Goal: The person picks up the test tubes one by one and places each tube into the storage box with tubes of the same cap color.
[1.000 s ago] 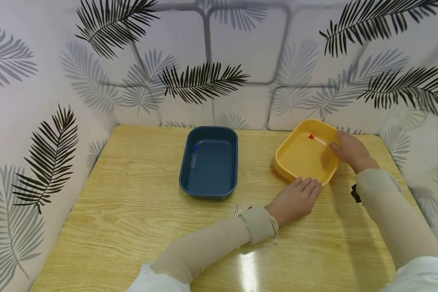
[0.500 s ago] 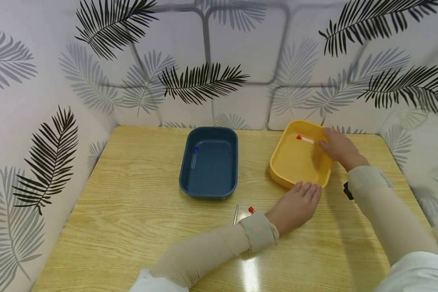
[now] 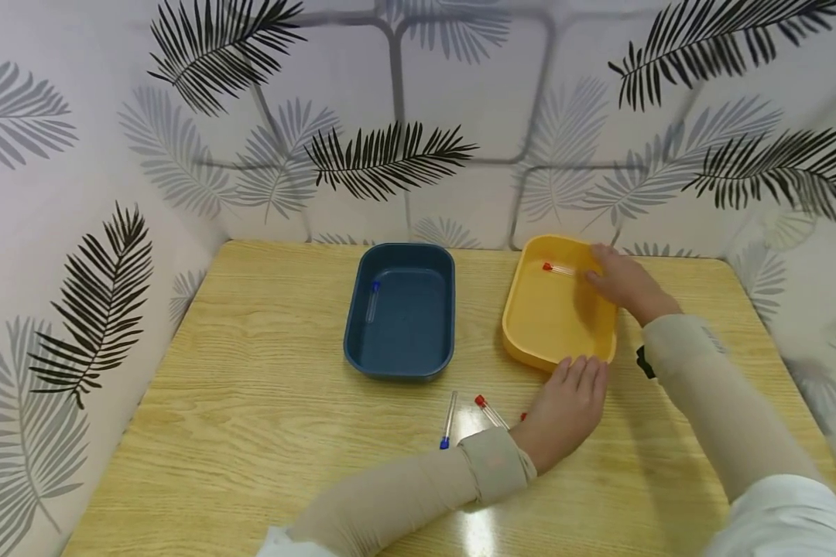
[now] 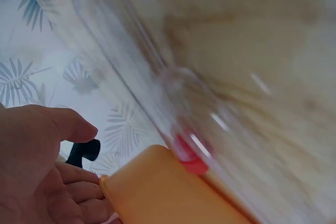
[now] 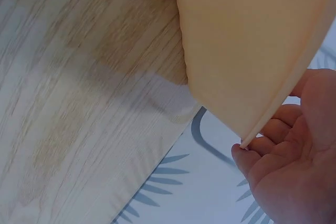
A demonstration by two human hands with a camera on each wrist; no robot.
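In the head view, a yellow plastic tray stands at the back right, holding a red-capped clear tube. My right hand grips its far right rim, thumb over the inside. The right wrist view shows that hand at the rim corner. My left hand rests its straight fingers against the tray's near edge; the left wrist view shows the fingertips at the outer wall, thumb spread away. By the left wrist lie a blue-capped tube, a red-capped tube and a partly hidden red cap.
A dark blue tray stands left of the yellow one, with a blue-capped tube inside. Both are on a wood-grain table against a leaf-patterned wall covering. Clear tubes loom close in the left wrist view.
The yellow tray has slid left toward the blue tray and turned straighter, both hands staying on it. More of the loose tubes now shows beside the left forearm.
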